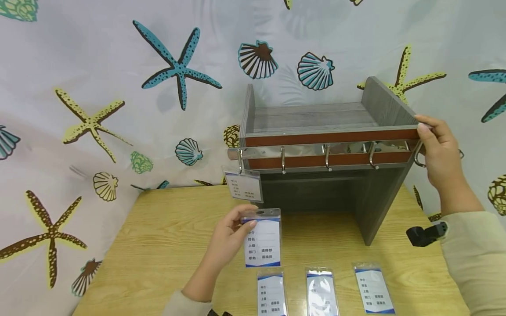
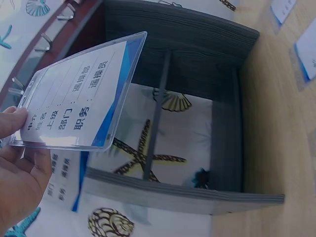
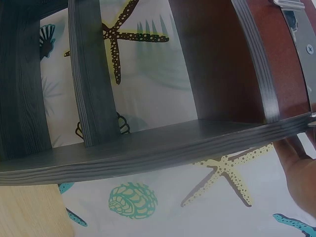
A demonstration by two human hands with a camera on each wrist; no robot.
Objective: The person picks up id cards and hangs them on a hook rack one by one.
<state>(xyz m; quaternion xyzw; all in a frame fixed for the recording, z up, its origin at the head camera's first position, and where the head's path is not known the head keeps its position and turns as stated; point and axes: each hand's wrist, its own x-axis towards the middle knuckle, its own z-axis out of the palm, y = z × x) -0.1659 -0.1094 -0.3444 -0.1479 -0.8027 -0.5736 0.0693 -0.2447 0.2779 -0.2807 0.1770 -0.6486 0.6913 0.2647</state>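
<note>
Nearest, three badges are lying in a row on the wooden table (image 1: 170,228): a left badge (image 1: 272,294) and a middle badge (image 1: 322,292), both running past the lower edge of the head view, and a right badge (image 1: 374,287) sitting slightly tilted. Glare is hiding part of the middle one's print.

Just beyond them, the left hand (image 1: 229,232) is pinching another badge (image 1: 262,241) by its upper left corner, thumb on the front and fingers behind — thumb and fingers are closing on the clear sleeve, with no wide gap. This held badge is hovering above the table, its printed face showing, in front of the gray shelf unit (image 1: 312,117) and just below a hung badge (image 1: 243,186), which is dangling at the leftmost hook (image 1: 240,160). The other hooks are running along a shiny metal strip (image 1: 304,151) between red-brown bands on the unit's front.

The right hand (image 1: 442,149) is gripping the unit's upper right front corner, its thumb pressing the front and its fingers bending over the side board — a firm, closed hold.

Farthest back, a pale cloth (image 1: 118,44) printed with starfish and shells is hanging behind everything.
</note>
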